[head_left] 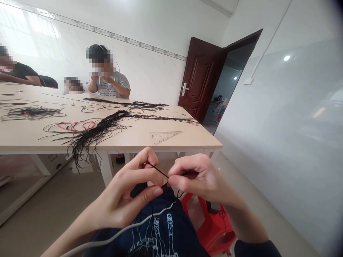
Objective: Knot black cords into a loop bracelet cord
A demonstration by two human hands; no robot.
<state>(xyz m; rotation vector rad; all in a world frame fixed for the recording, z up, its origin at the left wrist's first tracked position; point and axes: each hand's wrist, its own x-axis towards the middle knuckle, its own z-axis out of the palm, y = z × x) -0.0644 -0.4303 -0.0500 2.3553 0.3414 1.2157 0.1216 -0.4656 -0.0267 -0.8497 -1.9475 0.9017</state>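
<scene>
A thin black cord (158, 169) runs taut between my two hands, just in front of the table edge. My left hand (134, 189) has it looped at a curled finger, with the thumb and index finger close together below. Between the thumb and index fingertip of my right hand (195, 177) the same cord is pinched. Loose black strands hang under the right fingers, near a pale cable (128, 227) that crosses my dark shirt. The cord's far ends are hidden behind my hands.
On the table (128, 137) lie a thick bundle of black cords (99, 130), a clear triangle ruler (163, 136), a red cord (76, 126) and more tangled cords (32, 112). A red stool (211, 225) stands below me. Other people (112, 82) sit across the table. A brown door (202, 76) stands ajar.
</scene>
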